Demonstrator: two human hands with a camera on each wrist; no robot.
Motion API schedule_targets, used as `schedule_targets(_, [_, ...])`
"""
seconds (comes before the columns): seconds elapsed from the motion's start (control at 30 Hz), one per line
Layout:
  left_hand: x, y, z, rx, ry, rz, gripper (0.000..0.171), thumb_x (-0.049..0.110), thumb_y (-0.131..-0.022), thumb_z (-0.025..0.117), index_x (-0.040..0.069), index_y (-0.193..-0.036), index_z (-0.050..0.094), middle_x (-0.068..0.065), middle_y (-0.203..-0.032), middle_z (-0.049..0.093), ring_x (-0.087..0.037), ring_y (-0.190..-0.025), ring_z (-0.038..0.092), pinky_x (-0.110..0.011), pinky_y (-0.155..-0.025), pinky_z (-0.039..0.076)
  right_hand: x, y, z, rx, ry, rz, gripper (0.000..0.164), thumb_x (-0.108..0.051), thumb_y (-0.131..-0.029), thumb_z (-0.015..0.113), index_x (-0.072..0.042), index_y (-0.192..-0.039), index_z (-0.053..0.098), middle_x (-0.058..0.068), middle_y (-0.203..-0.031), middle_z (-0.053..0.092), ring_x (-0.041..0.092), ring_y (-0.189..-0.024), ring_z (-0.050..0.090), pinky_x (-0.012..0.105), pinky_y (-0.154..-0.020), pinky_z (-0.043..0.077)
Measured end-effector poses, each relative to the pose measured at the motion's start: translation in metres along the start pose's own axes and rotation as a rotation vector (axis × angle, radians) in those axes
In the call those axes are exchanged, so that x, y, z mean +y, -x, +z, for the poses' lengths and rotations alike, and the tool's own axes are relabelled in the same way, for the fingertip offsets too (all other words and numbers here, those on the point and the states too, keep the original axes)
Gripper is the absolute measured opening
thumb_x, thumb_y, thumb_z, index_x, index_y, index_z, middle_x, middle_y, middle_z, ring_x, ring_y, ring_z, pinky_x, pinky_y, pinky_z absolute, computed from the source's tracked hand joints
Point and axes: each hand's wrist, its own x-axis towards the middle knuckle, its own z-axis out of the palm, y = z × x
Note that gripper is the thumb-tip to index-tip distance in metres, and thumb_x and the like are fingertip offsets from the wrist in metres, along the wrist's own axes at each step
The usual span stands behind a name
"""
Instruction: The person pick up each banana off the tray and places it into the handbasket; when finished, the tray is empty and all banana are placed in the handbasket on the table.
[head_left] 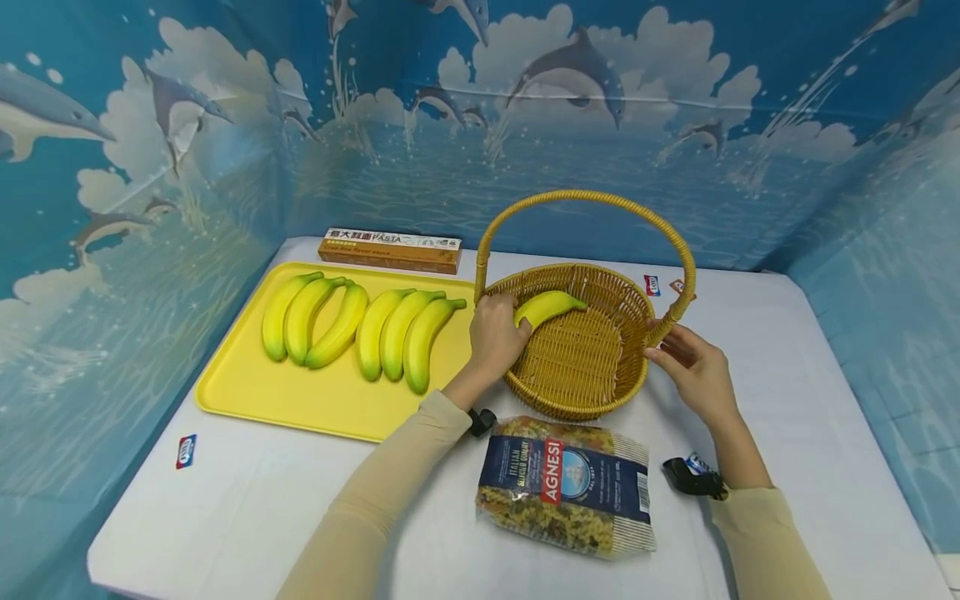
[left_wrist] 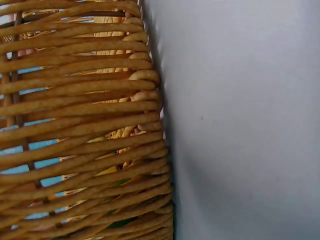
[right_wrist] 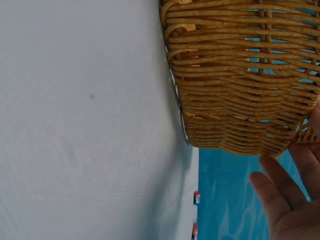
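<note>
A round wicker basket [head_left: 573, 367] with a tall arched handle stands on the white table. One banana [head_left: 551, 307] lies inside it, its near end hidden behind my left hand [head_left: 497, 333]. That hand grips the basket's left rim with curled fingers, the thumb on the inner side. In the left wrist view only the woven wall [left_wrist: 85, 105] shows, not the hand. On the opposite side my right hand [head_left: 697, 371] holds the rim by the handle's base between thumb and fingers. The right wrist view shows its fingers [right_wrist: 282, 182] against the weave, some of them fairly straight.
Left of the basket lies a yellow tray [head_left: 300, 400] bearing several bananas [head_left: 401, 333]. Behind the tray is a pasta box [head_left: 390, 252]. A bag of pasta [head_left: 566, 487] lies in front of the basket. Small wrappers [head_left: 186, 451] dot the table, and a dolphin-print curtain [head_left: 525, 167] encloses it.
</note>
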Motion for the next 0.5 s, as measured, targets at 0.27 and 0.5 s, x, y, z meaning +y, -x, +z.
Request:
schedule_targets(0.27, [-0.006,0.001,-0.013,-0.15,0.124,0.051,0.037,0.022,-0.088,0.071,0.003,-0.12,0.068,-0.013,-0.12,0.067,-0.03,-0.11,0.06,-0.042,-0.092,0.051,-0.004,0.0,0.002,0.002,-0.027,-0.015,0.044,-0.013,-0.092,0.067,-0.007,-0.135,0.059,0.021,-0.132,0.06,-0.018,-0.107,0.052,0.007,-0.089,0.046])
schedule_targets(0.5, [-0.022,0.021,-0.065,-0.203,0.396,0.195,0.046,0.027,-0.09,0.068,0.008,-0.132,0.061,-0.013,-0.133,0.059,-0.03,-0.124,0.055,-0.048,-0.101,0.047,-0.003,0.001,0.001,0.009,-0.012,-0.015,0.044,-0.013,-0.092,0.067,-0.008,-0.135,0.059,0.02,-0.132,0.061,-0.018,-0.109,0.052,0.006,-0.09,0.044])
